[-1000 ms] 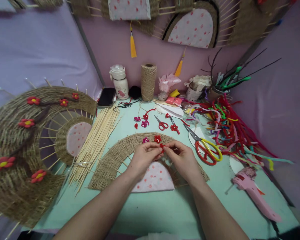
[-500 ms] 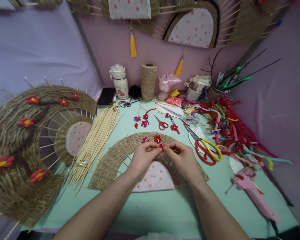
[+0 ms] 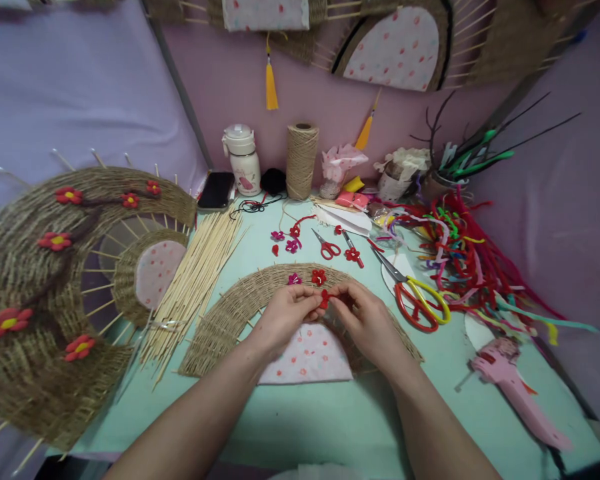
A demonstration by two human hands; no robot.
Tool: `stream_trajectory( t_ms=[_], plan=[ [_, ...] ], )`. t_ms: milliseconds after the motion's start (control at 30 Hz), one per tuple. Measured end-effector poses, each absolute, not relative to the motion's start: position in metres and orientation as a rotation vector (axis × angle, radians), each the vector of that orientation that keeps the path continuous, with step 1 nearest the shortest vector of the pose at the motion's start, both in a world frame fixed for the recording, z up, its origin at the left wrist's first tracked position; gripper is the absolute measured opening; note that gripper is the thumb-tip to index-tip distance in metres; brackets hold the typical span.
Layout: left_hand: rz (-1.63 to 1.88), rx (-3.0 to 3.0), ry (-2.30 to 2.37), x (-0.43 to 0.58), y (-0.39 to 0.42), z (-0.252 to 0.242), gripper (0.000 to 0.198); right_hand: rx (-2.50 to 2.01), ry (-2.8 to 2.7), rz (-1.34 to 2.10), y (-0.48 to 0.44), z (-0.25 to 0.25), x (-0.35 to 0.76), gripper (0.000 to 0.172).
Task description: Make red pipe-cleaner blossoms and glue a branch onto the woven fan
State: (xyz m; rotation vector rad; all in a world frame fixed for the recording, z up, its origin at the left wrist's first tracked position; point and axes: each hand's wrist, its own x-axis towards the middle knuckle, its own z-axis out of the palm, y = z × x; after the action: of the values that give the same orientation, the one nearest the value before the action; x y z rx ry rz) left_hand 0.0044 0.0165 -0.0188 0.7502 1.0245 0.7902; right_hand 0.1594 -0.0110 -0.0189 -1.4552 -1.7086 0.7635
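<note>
One small red piece (image 3: 325,299) is pinched at the fingertips of both the left hand (image 3: 285,315) and the right hand (image 3: 364,317), one either side, probably because it's so tiny that a full grip would hide it (fingers cover part of it, so I can't tell its exact shape). It's being held right above a half-round woven panel (image 3: 220,327), just in front of a magenta flower (image 3: 295,279) and a red flower (image 3: 319,277) resting near the panel's top edge. The white spotted half-circle (image 3: 307,357) at the panel's middle sits under the wrists, so I guess the panel doubles as a work mat. Small scissors (image 3: 330,251) lie just past it and big scissors (image 3: 420,303) sit to the right, with a pink glue gun (image 3: 520,393) and a tangle of fuzzy stems (image 3: 470,260) beyond, seemingly parked on that side for easy grabbing. Over left there's a bundle of thin sticks (image 3: 195,280) beside a larger woven fan (image 3: 55,267) dotted with red flowers. All this is on a pale green worktop (image 3: 290,420), with a twine spool (image 3: 301,162) and a bottle (image 3: 243,167) lined up at the back, likely to keep the front workable. Pinkish-purple wall (image 3: 205,80) behind, more woven pieces and yellow tassels (image 3: 271,87) hanging there.
</note>
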Motion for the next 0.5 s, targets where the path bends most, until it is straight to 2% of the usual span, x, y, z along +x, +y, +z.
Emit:
stream_trajectory(
  t_ms=[333,500],
  plan=[
    [0.902,0.854,1.09,0.006,0.015,-0.024,0.013,-1.51,-1.635,0.727,-0.012,-0.021,0.155,0.013],
    [0.951,0.98,1.112,0.009,0.014,-0.027,0.009,-1.552,-1.411,0.976,-0.012,-0.017,0.155,0.018]
  ],
)
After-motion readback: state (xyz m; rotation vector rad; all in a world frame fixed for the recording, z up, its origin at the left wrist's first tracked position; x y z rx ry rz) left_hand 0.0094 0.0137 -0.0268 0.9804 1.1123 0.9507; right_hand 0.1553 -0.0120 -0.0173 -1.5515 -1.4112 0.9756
